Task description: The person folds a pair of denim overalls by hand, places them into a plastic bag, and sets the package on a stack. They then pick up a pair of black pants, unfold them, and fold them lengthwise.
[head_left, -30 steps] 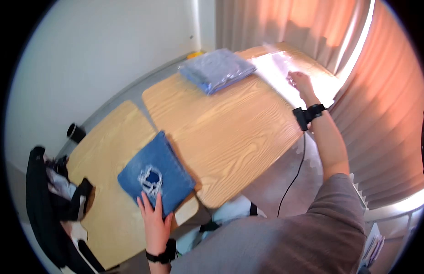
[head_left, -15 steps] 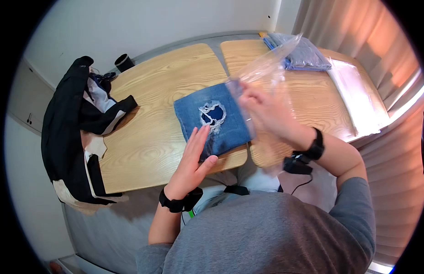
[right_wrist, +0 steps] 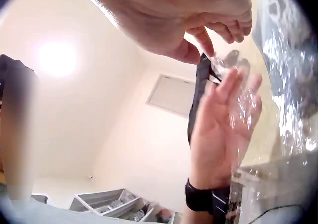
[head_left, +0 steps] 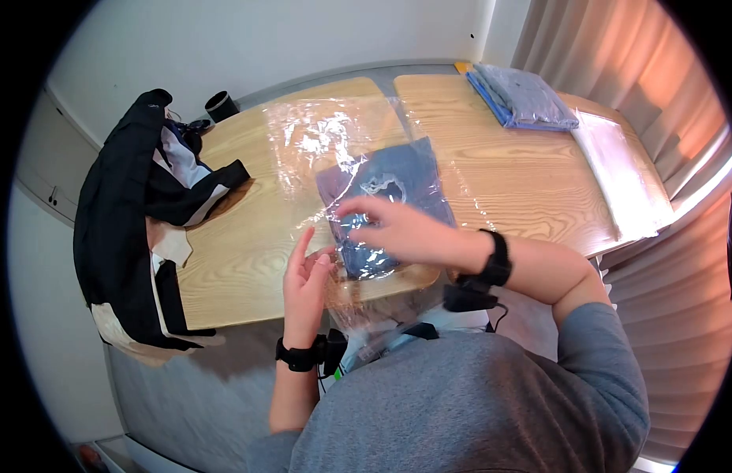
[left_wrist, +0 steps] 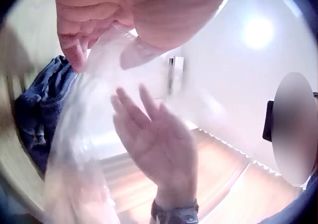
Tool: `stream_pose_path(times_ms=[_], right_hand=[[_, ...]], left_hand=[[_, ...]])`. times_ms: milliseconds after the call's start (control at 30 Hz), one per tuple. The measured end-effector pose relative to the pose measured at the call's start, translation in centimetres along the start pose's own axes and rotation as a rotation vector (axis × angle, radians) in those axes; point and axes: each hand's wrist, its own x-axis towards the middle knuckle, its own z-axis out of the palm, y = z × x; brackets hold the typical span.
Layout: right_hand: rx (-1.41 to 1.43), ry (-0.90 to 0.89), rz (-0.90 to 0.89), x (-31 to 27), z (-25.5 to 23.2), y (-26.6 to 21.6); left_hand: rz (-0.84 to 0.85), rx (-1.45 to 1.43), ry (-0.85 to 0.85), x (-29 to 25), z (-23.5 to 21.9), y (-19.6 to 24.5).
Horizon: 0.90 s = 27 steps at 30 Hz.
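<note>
In the head view a clear plastic bag [head_left: 299, 142] lies spread over folded blue denim [head_left: 417, 162] with a white frayed patch. My left hand [head_left: 305, 293] is at the bag's near left edge, fingers extended; the right wrist view shows clear film in front of the fingers of the left hand [right_wrist: 218, 127]. Above the denim hovers my right hand [head_left: 405, 230], its fingers loosely bent. In the left wrist view the right hand [left_wrist: 156, 139] has spread fingers, and film [left_wrist: 74, 134] hangs below the left hand [left_wrist: 134, 20]. Whether either hand touches the film, I cannot tell.
A bagged grey-blue stack [head_left: 528, 98] stands at the back right, beside flat shiny plastic packaging [head_left: 618, 177]. A black and white garment [head_left: 117, 229] hangs over the left table edge. Behind the tables is a black bin [head_left: 221, 106]; a gap separates the two tabletops.
The right hand has moved left with the bag, which now covers the denim instead of hanging at its right. My left hand has come off the denim toward its near left side.
</note>
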Motion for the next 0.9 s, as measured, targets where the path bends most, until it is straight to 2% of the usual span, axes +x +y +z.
stream_pose_path(times_ms=[33, 67, 100, 167, 200, 267, 300, 333, 400, 467, 533, 700, 800, 900], right_hand=[[-0.05, 0.037, 0.043, -0.3, -1.9, -0.4], [0.006, 0.222, 0.034, -0.8, -3.2, 0.4], [0.088, 0.337, 0.129, -1.1, -5.0, 1.8], [0.225, 0.569, 0.203, -1.7, -7.6, 5.0], [0.22, 0.572, 0.206, -2.1, -8.2, 5.9], [0.162, 0.581, 0.555, -2.5, -8.9, 7.2], [0.27, 0.445, 0.716, -2.3, -9.3, 7.6], [0.27, 0.446, 0.714, -2.2, -9.2, 7.5], [0.445, 0.23, 0.635, -1.5, -8.7, 7.0], [0.436, 0.253, 0.654, 0.5, -8.7, 9.1], [0.494, 0.249, 0.695, 1.8, -8.4, 8.8], [0.526, 0.219, 0.746, 4.0, -7.4, 8.1], [0.521, 0.227, 0.733, 4.7, -6.0, 6.7], [0.324, 0.254, 0.696, 6.0, -4.6, 8.6]], left_hand=[[0.011, 0.072, 0.037, 0.2, -0.8, -0.6], [0.023, 0.143, 0.073, 0.4, -1.4, -0.9], [0.012, 0.033, 0.162, 0.6, -1.6, -0.8], [-0.029, 0.109, 0.2, 0.6, -4.1, -0.9], [-0.068, 0.194, 0.237, 0.6, -5.5, -0.9], [-0.078, 0.142, 0.28, 0.3, -7.4, -1.2], [-0.089, 0.094, 0.329, 0.0, -8.3, -1.3], [-0.086, 0.094, 0.329, -0.2, -9.0, -1.4], [-0.122, 0.104, 0.368, -0.7, -10.6, -2.1], [-0.141, 0.174, 0.326, -1.2, -12.3, -3.1], [-0.06, 0.124, 0.372, -1.5, -11.6, -2.8], [-0.032, -0.078, 0.395, -1.3, -12.8, -3.3], [-0.031, -0.171, 0.347, -1.2, -14.3, -4.1], [-0.056, -0.143, 0.343, -1.4, -14.1, -3.9]])
